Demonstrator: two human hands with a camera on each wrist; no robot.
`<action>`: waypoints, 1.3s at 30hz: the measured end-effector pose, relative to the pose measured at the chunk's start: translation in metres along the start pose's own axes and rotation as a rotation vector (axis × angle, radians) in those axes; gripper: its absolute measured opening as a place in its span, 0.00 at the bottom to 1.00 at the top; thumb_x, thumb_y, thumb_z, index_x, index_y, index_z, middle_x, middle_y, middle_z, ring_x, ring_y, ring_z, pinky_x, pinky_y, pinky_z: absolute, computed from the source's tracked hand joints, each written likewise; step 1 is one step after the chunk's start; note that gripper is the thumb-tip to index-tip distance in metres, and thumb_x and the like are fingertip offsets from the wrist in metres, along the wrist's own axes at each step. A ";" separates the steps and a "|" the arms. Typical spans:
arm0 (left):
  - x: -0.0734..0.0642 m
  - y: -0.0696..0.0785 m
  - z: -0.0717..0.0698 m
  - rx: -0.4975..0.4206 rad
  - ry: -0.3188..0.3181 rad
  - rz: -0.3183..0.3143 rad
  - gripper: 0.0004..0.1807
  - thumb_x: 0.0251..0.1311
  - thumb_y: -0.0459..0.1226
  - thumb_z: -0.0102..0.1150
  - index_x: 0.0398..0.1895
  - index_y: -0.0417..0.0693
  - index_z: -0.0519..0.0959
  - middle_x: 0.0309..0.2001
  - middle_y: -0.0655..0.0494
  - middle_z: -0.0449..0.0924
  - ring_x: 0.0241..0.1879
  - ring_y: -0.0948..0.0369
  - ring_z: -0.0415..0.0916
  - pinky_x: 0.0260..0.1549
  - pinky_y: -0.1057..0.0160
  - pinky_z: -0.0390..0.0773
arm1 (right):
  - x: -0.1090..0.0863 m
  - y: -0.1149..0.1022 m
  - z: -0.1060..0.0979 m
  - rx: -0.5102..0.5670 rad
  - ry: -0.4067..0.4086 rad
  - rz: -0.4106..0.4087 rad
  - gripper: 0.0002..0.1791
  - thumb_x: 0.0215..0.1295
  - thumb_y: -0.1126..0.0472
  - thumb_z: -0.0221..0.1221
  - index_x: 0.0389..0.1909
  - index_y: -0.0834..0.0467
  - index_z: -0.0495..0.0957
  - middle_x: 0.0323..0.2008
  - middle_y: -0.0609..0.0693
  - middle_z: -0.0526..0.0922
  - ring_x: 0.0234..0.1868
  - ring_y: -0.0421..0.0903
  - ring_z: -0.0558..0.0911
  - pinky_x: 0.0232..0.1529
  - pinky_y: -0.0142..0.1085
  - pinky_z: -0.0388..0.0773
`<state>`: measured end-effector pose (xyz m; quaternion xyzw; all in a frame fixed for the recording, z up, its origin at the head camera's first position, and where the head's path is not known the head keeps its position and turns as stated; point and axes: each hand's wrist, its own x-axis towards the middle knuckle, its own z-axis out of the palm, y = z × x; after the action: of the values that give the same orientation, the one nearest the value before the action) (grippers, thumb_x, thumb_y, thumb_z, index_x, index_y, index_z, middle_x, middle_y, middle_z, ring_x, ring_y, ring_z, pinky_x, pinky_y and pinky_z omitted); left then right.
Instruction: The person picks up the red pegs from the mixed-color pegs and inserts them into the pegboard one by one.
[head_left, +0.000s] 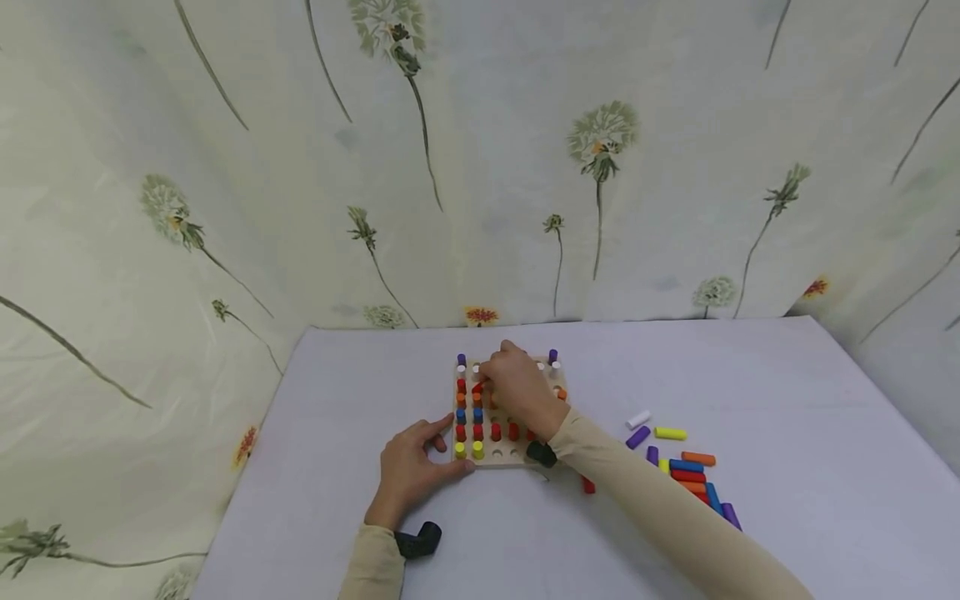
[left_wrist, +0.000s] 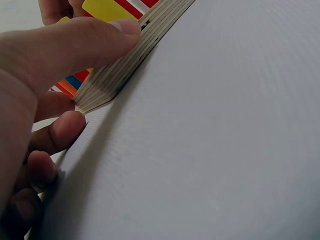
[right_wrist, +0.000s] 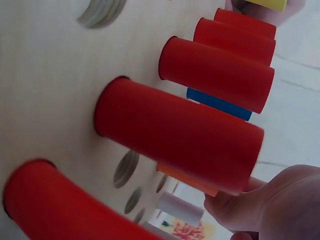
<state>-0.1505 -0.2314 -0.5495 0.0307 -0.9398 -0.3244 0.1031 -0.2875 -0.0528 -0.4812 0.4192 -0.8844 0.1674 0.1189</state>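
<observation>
A wooden pegboard stands on the table with upright coloured pegs in rows of round holes. My left hand grips its near left corner, thumb on the front edge and fingers at the left side; in the left wrist view, the thumb lies beside a yellow peg. My right hand reaches over the board and pinches a red peg, tilted, in the second column from the left. In the right wrist view, the fingertips are partly hidden behind a standing red peg.
Right of the board lies a loose group of pegs, among them a yellow peg, a white peg and an orange peg. Another red peg lies by the right forearm. A flower-patterned cloth hangs behind the table.
</observation>
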 end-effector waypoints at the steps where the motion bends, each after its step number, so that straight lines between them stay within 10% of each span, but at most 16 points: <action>1: 0.000 0.000 0.000 0.002 0.004 0.001 0.44 0.36 0.68 0.72 0.62 0.66 0.79 0.27 0.71 0.72 0.25 0.67 0.64 0.26 0.67 0.61 | 0.001 -0.001 -0.001 -0.019 0.000 -0.022 0.06 0.55 0.68 0.68 0.31 0.55 0.89 0.29 0.48 0.87 0.32 0.46 0.72 0.38 0.37 0.73; 11: -0.001 -0.002 0.000 0.005 0.021 0.017 0.44 0.36 0.68 0.73 0.61 0.65 0.79 0.26 0.71 0.71 0.25 0.67 0.64 0.26 0.66 0.61 | 0.010 -0.009 0.004 -0.234 -0.033 -0.143 0.05 0.51 0.64 0.72 0.30 0.52 0.89 0.29 0.47 0.86 0.34 0.46 0.72 0.43 0.37 0.73; 19: 0.001 -0.003 0.004 0.005 0.013 0.037 0.43 0.37 0.68 0.72 0.62 0.67 0.79 0.26 0.73 0.70 0.25 0.68 0.64 0.26 0.67 0.61 | 0.013 -0.014 0.006 -0.183 -0.120 -0.050 0.09 0.58 0.66 0.68 0.39 0.52 0.89 0.34 0.49 0.87 0.37 0.46 0.74 0.48 0.37 0.77; 39: 0.000 -0.003 0.000 -0.011 0.025 0.024 0.43 0.36 0.66 0.74 0.61 0.65 0.80 0.26 0.71 0.71 0.24 0.67 0.64 0.25 0.66 0.61 | 0.010 -0.008 0.012 -0.020 -0.033 0.021 0.09 0.53 0.69 0.69 0.32 0.53 0.90 0.30 0.46 0.88 0.30 0.43 0.74 0.36 0.34 0.77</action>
<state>-0.1509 -0.2334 -0.5516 0.0228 -0.9368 -0.3281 0.1191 -0.2883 -0.0694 -0.4875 0.4113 -0.8922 0.1529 0.1067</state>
